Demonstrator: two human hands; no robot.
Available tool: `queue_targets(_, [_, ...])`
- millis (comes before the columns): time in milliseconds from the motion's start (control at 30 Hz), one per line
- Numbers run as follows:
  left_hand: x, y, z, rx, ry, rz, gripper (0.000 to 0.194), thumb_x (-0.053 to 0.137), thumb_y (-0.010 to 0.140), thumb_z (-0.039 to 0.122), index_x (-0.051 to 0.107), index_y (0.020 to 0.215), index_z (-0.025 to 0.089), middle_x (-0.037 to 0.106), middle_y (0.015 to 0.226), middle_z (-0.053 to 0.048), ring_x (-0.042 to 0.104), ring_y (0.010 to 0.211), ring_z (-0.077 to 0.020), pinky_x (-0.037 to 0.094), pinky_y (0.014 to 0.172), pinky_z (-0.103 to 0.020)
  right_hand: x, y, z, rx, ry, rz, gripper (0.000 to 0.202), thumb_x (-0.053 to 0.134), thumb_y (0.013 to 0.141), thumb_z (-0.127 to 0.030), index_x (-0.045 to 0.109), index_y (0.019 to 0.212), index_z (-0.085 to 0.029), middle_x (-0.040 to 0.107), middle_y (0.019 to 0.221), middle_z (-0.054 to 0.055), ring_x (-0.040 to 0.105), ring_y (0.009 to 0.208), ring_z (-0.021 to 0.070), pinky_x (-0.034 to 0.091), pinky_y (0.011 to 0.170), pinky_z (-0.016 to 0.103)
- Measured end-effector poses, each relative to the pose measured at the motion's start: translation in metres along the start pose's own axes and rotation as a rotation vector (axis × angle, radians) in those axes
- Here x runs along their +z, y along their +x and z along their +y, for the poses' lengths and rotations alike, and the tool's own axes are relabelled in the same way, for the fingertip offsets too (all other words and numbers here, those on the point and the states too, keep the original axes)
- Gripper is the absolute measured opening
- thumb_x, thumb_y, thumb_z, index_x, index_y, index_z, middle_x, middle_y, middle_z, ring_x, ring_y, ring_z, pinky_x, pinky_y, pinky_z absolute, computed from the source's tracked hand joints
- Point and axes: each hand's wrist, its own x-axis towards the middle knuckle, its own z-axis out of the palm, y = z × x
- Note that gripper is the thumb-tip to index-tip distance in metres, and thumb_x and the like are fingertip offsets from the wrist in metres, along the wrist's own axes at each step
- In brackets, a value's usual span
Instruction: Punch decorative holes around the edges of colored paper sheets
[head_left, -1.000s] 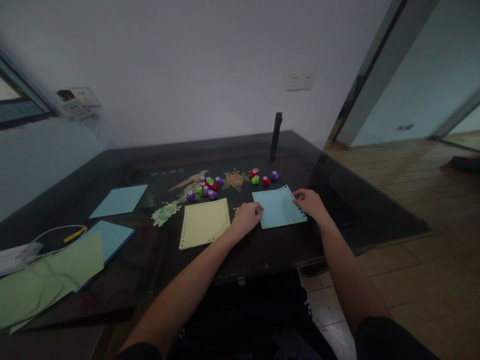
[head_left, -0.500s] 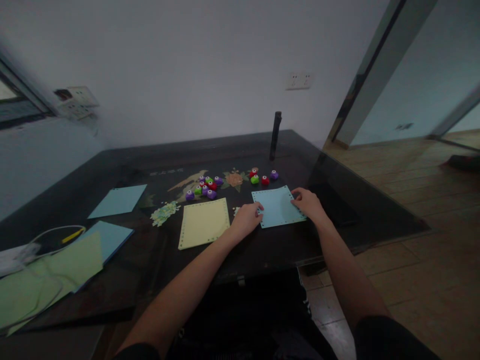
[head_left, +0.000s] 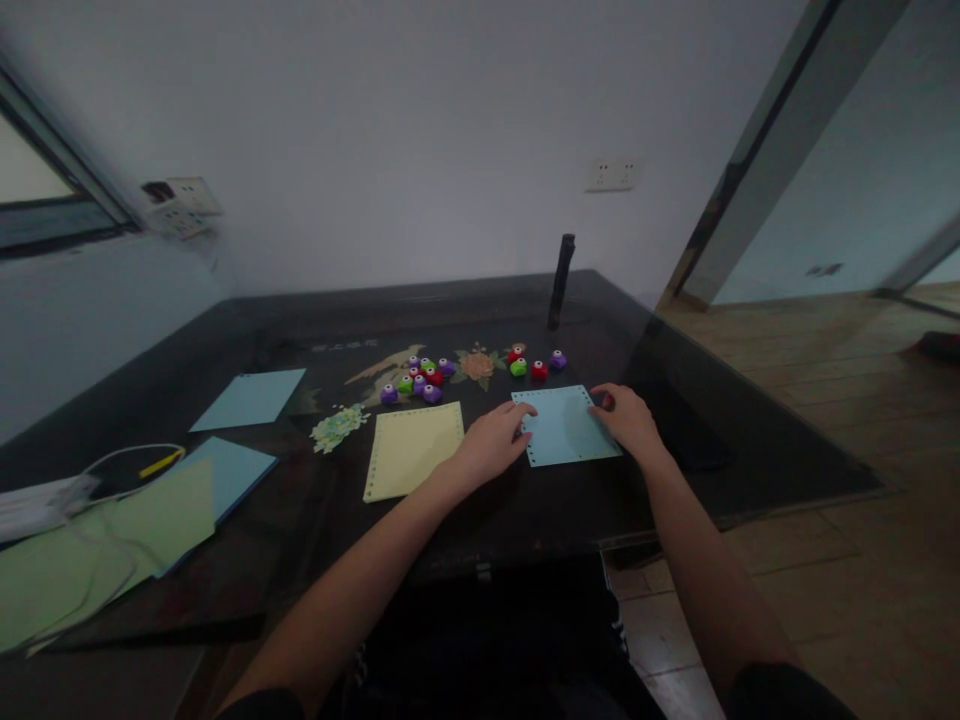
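Note:
A blue sheet with small holes along its edges (head_left: 568,428) lies on the dark table. My left hand (head_left: 496,438) touches its left edge, thumb and fingers apart. My right hand (head_left: 624,415) is at its right edge, fingers apart and curved over the side. To the left lies a yellow punched sheet (head_left: 412,450), close to my left wrist. Behind it sits a cluster of purple, green and red eye-like pieces (head_left: 420,382). Several more such pieces (head_left: 538,370) stand behind the blue sheet.
A black upright stick (head_left: 561,282) stands at the back of the table (head_left: 330,560). On the left are a blue sheet (head_left: 251,398), a pile of green and blue sheets (head_left: 172,510) and a white cable with a yellow tag (head_left: 159,466). A dark flat object (head_left: 686,430) lies right.
The view has shifted a little, so everything appears slightly lower and further right. Both hands remain at the sides of the blue sheet, with my left thumb and fingers spread wider.

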Motion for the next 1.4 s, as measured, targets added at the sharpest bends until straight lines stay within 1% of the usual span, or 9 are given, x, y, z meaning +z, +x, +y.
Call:
queue_targets(100, [-0.032,-0.013,-0.023,0.053,-0.02,0.042,0.023,0.048,0.084,0.022,0.058,0.105,0.019,0.059,0.088,-0.004,0.057,0.077,-0.0158,0.045,0.071,-0.028,-0.003,-0.002,-0.014,-0.097,0.072,0.026,0.022,0.06,0.075,-0.022,0.064,0.096,-0.019,0.058,0.081,0.003,0.054,0.072,0.0155,0.04,0.066,0.028])
queue_targets(233, [-0.066,-0.04,-0.086,-0.052,0.052,0.176,0.019,0.046,0.084,0.022,0.06,0.097,0.018,0.062,0.09,-0.005,0.058,0.081,-0.0172,0.045,0.077,-0.031,-0.005,-0.004,-0.051,-0.271,0.21,0.041,0.016,0.059,0.075,-0.02,0.066,0.089,-0.02,0.062,0.081,0.003,0.055,0.068,0.0146,0.043,0.069,0.029])
queue_targets(333, [-0.075,-0.061,-0.131,-0.2,0.138,0.238,0.018,0.047,0.082,0.02,0.063,0.09,0.017,0.062,0.087,-0.006,0.059,0.079,-0.0188,0.046,0.076,-0.032,-0.001,-0.003,-0.092,-0.385,0.317,0.021,0.015,0.057,0.077,-0.02,0.066,0.089,-0.019,0.065,0.084,0.004,0.059,0.074,0.0158,0.044,0.071,0.029])
queue_targets(433, [-0.071,-0.075,-0.154,-0.236,0.172,0.253,0.018,0.049,0.08,0.019,0.063,0.09,0.017,0.061,0.094,-0.008,0.059,0.09,-0.021,0.045,0.084,-0.034,0.012,-0.002,-0.139,-0.477,0.296,-0.119,0.017,0.056,0.079,-0.019,0.066,0.092,-0.017,0.067,0.09,0.006,0.061,0.08,0.017,0.045,0.073,0.029])
queue_targets(567, [-0.063,-0.083,-0.159,-0.228,0.221,0.195,0.029,0.056,0.079,0.033,0.06,0.103,0.017,0.058,0.104,-0.01,0.055,0.103,-0.025,0.042,0.091,-0.039,0.042,-0.004,-0.188,-0.627,-0.001,-0.361,0.025,0.062,0.078,-0.027,0.066,0.1,-0.016,0.065,0.104,0.011,0.057,0.099,0.0245,0.043,0.082,0.033])
queue_targets(667, [-0.06,-0.084,-0.158,-0.243,0.269,0.124,0.049,0.061,0.076,0.044,0.055,0.115,0.016,0.055,0.113,-0.014,0.052,0.107,-0.0278,0.04,0.093,-0.042,0.063,-0.006,-0.2,-0.654,-0.141,-0.391,0.039,0.064,0.077,-0.031,0.062,0.111,-0.013,0.06,0.114,0.015,0.05,0.108,0.0292,0.042,0.085,0.036])
queue_targets(867, [-0.059,-0.083,-0.162,-0.263,0.359,0.06,0.062,0.064,0.072,0.049,0.053,0.121,0.012,0.054,0.114,-0.016,0.051,0.108,-0.0297,0.039,0.095,-0.041,0.085,-0.004,-0.189,-0.727,-0.159,-0.351,0.057,0.063,0.078,-0.032,0.049,0.128,-0.009,0.054,0.118,0.016,0.045,0.11,0.0291,0.038,0.091,0.038])
queue_targets(1133, [-0.06,-0.084,-0.158,-0.251,0.33,0.068,0.056,0.063,0.072,0.05,0.058,0.115,0.015,0.055,0.113,-0.015,0.051,0.106,-0.0286,0.038,0.094,-0.041,0.087,-0.002,-0.185,-0.74,-0.062,-0.339,0.042,0.067,0.075,-0.029,0.06,0.113,-0.012,0.051,0.115,0.016,0.046,0.106,0.0283,0.039,0.089,0.039])
queue_targets(1400, [-0.064,-0.084,-0.152,-0.272,0.288,0.072,0.053,0.064,0.071,0.049,0.059,0.112,0.016,0.055,0.116,-0.014,0.051,0.107,-0.0297,0.04,0.092,-0.04,0.095,0.001,-0.181,-0.723,0.031,-0.309,0.037,0.07,0.072,-0.027,0.061,0.106,-0.016,0.053,0.108,0.011,0.049,0.102,0.023,0.038,0.089,0.035])
